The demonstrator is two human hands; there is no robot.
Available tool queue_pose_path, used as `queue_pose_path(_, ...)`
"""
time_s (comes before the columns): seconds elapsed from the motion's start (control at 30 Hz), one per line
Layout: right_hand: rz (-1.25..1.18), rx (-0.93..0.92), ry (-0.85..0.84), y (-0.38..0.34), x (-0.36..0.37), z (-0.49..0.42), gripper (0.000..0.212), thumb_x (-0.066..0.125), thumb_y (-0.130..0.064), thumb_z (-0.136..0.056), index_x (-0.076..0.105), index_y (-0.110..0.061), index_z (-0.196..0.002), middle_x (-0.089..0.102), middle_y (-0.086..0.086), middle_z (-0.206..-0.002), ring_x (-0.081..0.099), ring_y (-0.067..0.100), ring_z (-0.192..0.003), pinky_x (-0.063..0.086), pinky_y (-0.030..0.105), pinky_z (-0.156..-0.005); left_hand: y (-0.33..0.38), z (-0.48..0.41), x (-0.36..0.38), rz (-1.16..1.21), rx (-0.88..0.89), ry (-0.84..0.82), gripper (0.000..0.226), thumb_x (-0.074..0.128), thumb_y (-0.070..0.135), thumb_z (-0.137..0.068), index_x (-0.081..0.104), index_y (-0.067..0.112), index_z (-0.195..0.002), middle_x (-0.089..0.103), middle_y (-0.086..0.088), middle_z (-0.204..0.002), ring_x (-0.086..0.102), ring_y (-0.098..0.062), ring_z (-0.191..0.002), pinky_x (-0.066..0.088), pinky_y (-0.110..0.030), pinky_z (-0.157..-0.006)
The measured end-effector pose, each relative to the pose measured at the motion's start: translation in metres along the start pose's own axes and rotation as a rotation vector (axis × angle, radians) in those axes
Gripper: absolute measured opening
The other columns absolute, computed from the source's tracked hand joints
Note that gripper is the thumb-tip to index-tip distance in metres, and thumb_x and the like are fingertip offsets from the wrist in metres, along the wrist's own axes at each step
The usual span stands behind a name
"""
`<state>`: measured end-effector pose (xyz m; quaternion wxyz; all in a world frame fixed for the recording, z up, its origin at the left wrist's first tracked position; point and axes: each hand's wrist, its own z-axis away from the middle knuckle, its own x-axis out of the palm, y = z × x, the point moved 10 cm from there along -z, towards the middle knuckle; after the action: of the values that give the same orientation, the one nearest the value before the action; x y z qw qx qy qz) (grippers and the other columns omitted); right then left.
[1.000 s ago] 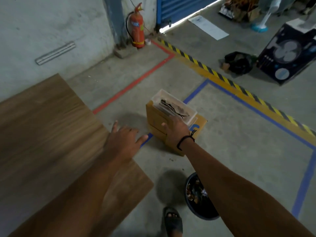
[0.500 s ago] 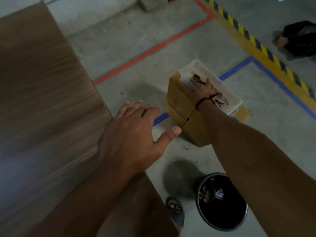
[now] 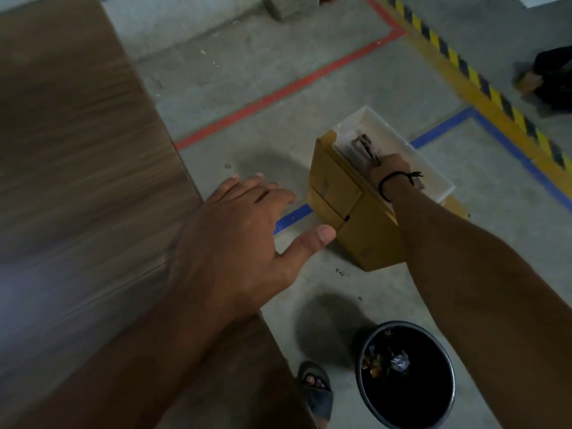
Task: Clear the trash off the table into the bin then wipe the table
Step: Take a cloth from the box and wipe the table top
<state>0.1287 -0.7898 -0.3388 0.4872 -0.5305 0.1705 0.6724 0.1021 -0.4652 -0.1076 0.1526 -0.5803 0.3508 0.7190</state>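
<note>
The brown wooden table [image 3: 77, 150] fills the left side, its top bare where I can see it. My left hand [image 3: 235, 236] hovers open with fingers spread over the table's right edge. My right hand [image 3: 391, 170] reaches down into a white tray [image 3: 433, 178] that sits on a cardboard box [image 3: 337, 193] on the floor. Its fingers are curled on a dark crumpled cloth [image 3: 365, 145] lying in the tray. A black round bin [image 3: 452, 382] stands on the floor under my right forearm, with crumpled trash [image 3: 387, 360] inside.
My sandalled foot [image 3: 315, 388] is planted between the table corner and the bin. Red, blue and yellow-black tape lines cross the concrete floor. A black bag [image 3: 554, 75] lies at the far right, and a concrete block [image 3: 291, 6] rests by the wall.
My view has tilted down and closer. My right hand went from the box's front side up into the tray and closed on the cloth. My left hand stayed open by the table edge.
</note>
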Motion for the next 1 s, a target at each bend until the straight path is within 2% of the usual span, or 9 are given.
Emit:
queue_pose_path(0.07,-0.081,0.008,0.001,0.003,-0.002,0.001,0.035,0.060,-0.034,-0.086,0.066,-0.003,-0.103,0.065,0.015,-0.096,0.062,0.032,-0.092,0.054,0.039,-0.079,0.001,0.001,-0.001,0.006,0.001,0.011,0.085,0.012,0.082,-0.078,0.057,0.026,-0.124,0.057,0.007,-0.133,0.040,-0.012,-0.134,0.020,-0.027,-0.111)
queue_pose_path(0.17,-0.197,0.044,-0.018,0.012,-0.005,0.000,0.035,0.068,-0.033,-0.082,0.069,-0.004,-0.100,0.064,0.012,-0.089,0.065,0.030,-0.094,0.057,0.041,-0.081,0.002,0.002,-0.001,0.022,0.004,0.021,0.090,0.009,0.085,-0.076,0.059,0.026,-0.121,0.059,0.006,-0.130,0.042,-0.013,-0.132,0.023,-0.028,-0.110)
queue_pose_path(0.33,-0.362,0.037,-0.028,0.018,-0.007,-0.005,0.034,0.073,-0.032,-0.079,0.071,-0.007,-0.101,0.070,0.013,-0.107,0.064,0.029,-0.101,0.053,0.044,-0.092,0.002,0.002,-0.001,0.020,0.010,0.030,0.091,0.008,0.086,-0.074,0.059,0.028,-0.121,0.057,0.008,-0.132,0.040,-0.010,-0.133,0.019,-0.024,-0.108)
queue_pose_path(0.47,-0.344,0.008,-0.030,0.018,-0.007,-0.003,0.033,0.070,-0.031,-0.081,0.071,-0.005,-0.101,0.070,0.014,-0.105,0.064,0.030,-0.100,0.053,0.044,-0.092,0.004,0.002,-0.001,-0.006,0.025,0.035,0.094,0.006,0.087,-0.073,0.061,0.027,-0.120,0.059,0.007,-0.130,0.042,-0.011,-0.132,0.020,-0.024,-0.106)
queue_pose_path(0.57,-0.268,-0.020,0.005,0.014,-0.015,0.001,0.031,0.060,-0.032,-0.089,0.071,-0.006,-0.103,0.066,0.013,-0.091,0.061,0.028,-0.086,0.054,0.037,-0.084,0.004,0.003,-0.001,0.018,0.033,0.037,0.091,0.009,0.086,-0.074,0.062,0.027,-0.118,0.060,0.007,-0.128,0.044,-0.011,-0.131,0.023,-0.026,-0.107)
queue_pose_path(0.73,-0.294,-0.091,0.173,-0.005,-0.064,0.020,0.034,0.051,-0.036,-0.093,0.067,-0.017,-0.116,0.068,0.018,-0.107,0.062,0.035,-0.101,0.052,0.038,-0.084,0.004,0.000,-0.002,0.054,0.054,0.048,0.086,0.015,0.083,-0.078,0.066,0.023,-0.112,0.065,0.003,-0.122,0.049,-0.017,-0.127,0.028,-0.033,-0.109)
queue_pose_path(0.83,-0.384,-0.204,0.198,-0.032,-0.086,0.056,0.034,0.050,-0.038,-0.091,0.069,-0.017,-0.110,0.069,0.011,-0.092,0.062,0.030,-0.090,0.048,0.035,-0.071,0.004,0.002,-0.007,0.027,0.049,0.062,0.083,0.016,0.081,-0.081,0.068,0.022,-0.108,0.067,0.001,-0.118,0.054,-0.019,-0.123,0.034,-0.038,-0.110)
queue_pose_path(0.9,-0.417,-0.298,0.218,-0.052,-0.105,0.100,0.030,0.050,-0.032,-0.093,0.069,-0.009,-0.100,0.059,0.004,-0.077,0.054,0.022,-0.075,0.035,0.028,-0.063,0.006,0.004,-0.009,0.005,0.034,0.055,0.080,0.017,0.079,-0.082,0.068,0.022,-0.106,0.068,0.003,-0.115,0.056,-0.017,-0.120,0.037,-0.038,-0.109)
queue_pose_path(1.0,-0.530,-0.334,0.216,-0.066,-0.124,0.172,0.033,0.049,-0.032,-0.095,0.066,-0.007,-0.083,0.056,0.006,-0.068,0.051,0.021,-0.067,0.033,0.028,-0.059,0.004,0.007,-0.011,0.025,-0.003,0.026,0.070,0.027,0.075,-0.082,0.067,0.023,-0.109,0.067,0.004,-0.117,0.053,-0.016,-0.121,0.030,-0.032,-0.111)
